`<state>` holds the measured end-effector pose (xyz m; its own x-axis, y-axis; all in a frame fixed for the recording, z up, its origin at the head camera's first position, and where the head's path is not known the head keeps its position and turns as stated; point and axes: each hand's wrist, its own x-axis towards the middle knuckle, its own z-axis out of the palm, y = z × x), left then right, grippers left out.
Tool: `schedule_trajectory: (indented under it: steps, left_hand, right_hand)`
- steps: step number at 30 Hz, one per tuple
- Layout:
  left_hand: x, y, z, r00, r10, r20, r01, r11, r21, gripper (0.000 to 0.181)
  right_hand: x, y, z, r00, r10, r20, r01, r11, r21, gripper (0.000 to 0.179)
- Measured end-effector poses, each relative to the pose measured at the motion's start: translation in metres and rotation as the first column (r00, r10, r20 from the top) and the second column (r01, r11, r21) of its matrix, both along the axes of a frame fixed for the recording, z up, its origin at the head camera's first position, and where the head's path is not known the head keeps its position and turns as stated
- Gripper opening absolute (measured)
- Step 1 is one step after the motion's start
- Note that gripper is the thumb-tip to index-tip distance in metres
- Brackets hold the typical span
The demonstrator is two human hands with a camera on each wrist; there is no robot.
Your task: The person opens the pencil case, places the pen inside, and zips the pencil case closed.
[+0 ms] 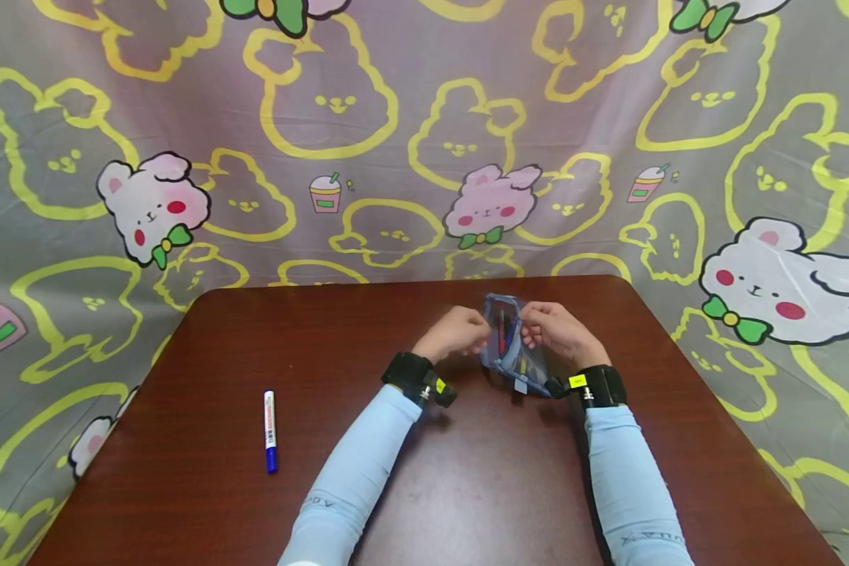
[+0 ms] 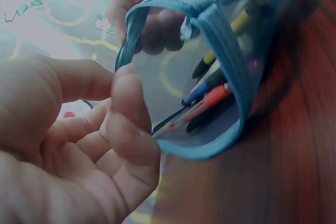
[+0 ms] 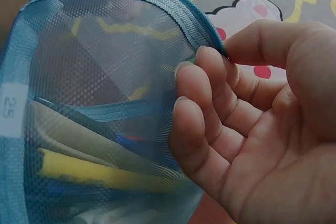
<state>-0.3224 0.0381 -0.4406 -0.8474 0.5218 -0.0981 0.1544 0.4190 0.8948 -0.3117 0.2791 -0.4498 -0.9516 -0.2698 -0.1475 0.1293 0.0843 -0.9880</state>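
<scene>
A blue mesh zip pencil case (image 1: pixel 527 363) stands on the table towards the back right, its mouth open, with several pens (image 2: pixel 210 90) inside. My left hand (image 1: pixel 458 333) pinches one side of the zip edge between thumb and index finger, as the left wrist view shows. On the opposite side, my right hand (image 1: pixel 560 333) pinches the rim near the zip, its other fingers curled against the mesh. Through the mesh in the right wrist view I see a yellow pen (image 3: pixel 100 169). A white marker (image 1: pixel 270 431) with a blue cap lies apart at the left.
The brown wooden table (image 1: pixel 205 362) reaches back to a grey patterned curtain (image 1: pixel 396 181). A small white tag (image 3: pixel 13 109) marked 25 is on the case's side.
</scene>
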Motion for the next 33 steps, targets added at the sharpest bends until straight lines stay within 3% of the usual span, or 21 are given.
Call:
schedule_trajectory:
  steps: [4,10,16,28,33]
  left_hand:
    - [0.006,-0.008,0.008,0.996,0.029,-0.082,-0.035,0.996,-0.079,0.021]
    - [0.013,-0.022,0.019,0.980,0.050,-0.192,-0.091,0.973,-0.211,0.011]
    - [0.015,-0.044,0.025,0.974,0.053,-0.221,-0.107,0.965,-0.240,0.010]
    - [0.034,-0.103,0.032,0.961,0.084,-0.263,-0.176,0.920,-0.349,0.008]
    - [0.041,-0.122,0.040,0.965,0.105,-0.241,-0.187,0.920,-0.345,0.008]
  right_hand:
    - [0.001,-0.001,0.001,1.000,0.008,-0.006,-0.008,1.000,-0.009,0.027]
    - [0.004,-0.002,0.007,0.999,0.040,0.019,-0.039,0.999,-0.035,0.022]
    - [0.007,-0.005,0.014,0.998,0.051,0.025,-0.050,0.998,-0.035,0.021]
    - [-0.001,-0.001,-0.006,1.000,0.024,0.002,-0.024,1.000,-0.006,0.019]
    - [-0.003,0.000,-0.005,1.000,0.012,0.000,-0.012,1.000,-0.013,0.019]
